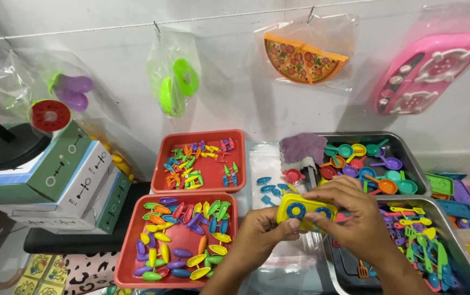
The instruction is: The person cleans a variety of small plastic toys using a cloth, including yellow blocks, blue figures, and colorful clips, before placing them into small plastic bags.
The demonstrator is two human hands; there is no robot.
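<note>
Both hands are closed on a small yellow toy stove (306, 210) with blue burner rings, held just above a clear plastic bag (284, 261): the left hand (259, 237) pinches its near edge, the right hand (355, 218) wraps its far side. This looks like assembly or bagging, so the next move likely needs a steady grip. Beyond sit a red tray of spoon-shaped pieces (180, 240) and a steel pan of toy saucepans (368, 164).

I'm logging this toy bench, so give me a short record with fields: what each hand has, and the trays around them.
left hand: grips the left end of the yellow toy stove
right hand: grips its right end, fingers over the top
near red tray: coloured toy spoons
far red tray: small coloured toy pieces
far metal tray: toy pans
wall: bagged toy pizza
</note>
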